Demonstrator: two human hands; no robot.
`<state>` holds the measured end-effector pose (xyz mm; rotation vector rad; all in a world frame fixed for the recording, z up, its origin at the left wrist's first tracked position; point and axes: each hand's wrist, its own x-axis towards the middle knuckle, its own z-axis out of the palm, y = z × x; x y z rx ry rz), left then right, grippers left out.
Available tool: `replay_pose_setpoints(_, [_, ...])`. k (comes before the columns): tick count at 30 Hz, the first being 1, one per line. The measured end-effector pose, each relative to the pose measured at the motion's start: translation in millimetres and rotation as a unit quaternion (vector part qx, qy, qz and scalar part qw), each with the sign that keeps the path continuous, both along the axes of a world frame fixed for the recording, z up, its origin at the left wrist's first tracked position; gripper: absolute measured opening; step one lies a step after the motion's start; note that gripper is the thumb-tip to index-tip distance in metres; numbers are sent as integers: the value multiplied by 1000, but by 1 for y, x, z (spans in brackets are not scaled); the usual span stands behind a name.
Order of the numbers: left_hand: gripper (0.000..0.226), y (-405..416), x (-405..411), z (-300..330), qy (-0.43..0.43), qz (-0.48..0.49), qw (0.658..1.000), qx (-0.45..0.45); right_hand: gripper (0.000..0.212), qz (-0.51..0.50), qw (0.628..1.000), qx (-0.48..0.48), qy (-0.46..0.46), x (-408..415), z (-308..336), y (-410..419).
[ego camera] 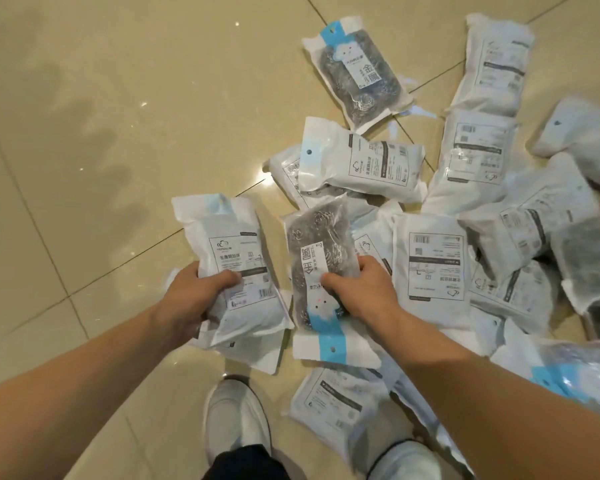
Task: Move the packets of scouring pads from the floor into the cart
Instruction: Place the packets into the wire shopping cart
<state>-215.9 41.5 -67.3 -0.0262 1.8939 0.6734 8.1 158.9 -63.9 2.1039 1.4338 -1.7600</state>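
Note:
Several white plastic packets of steel scouring pads lie scattered over the tiled floor, mostly right of centre. My left hand (pixel 191 299) grips a small stack of white packets (pixel 236 261), printed back side up, thumb across the top one. My right hand (pixel 361 289) holds a packet (pixel 317 251) showing dark steel wool and a blue band, its fingers curled round the packet's edge. One lone packet (pixel 357 71) with a blue band lies farther off. No cart is in view.
My two white shoes (pixel 236 417) stand at the bottom, beside a packet (pixel 336 403) on the floor. A heap of packets (pixel 520 237) fills the right side. Beige floor tiles (pixel 101 133) stretch out on the left.

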Motion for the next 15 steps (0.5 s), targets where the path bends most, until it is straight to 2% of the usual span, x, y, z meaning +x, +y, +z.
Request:
replay_pose_setpoints(3, [36,-4,7,65,-40,-15,999,18,43,-36,999,-18,2,13,59,-11])
replay_pose_setpoints(7, [38,-2,18,175,-69,-88,992,55,57,-90,995,-28,23,43,164,-20])
replay_pose_setpoints(12, [38,-9,28,324,-86,-146,979,117,41,-167,978,7,129,76,320,-34])
replay_pose_setpoints(15, [40,-20,36,407,-90,-153,974,140,44,-159,972,10,171,95,405,-52])
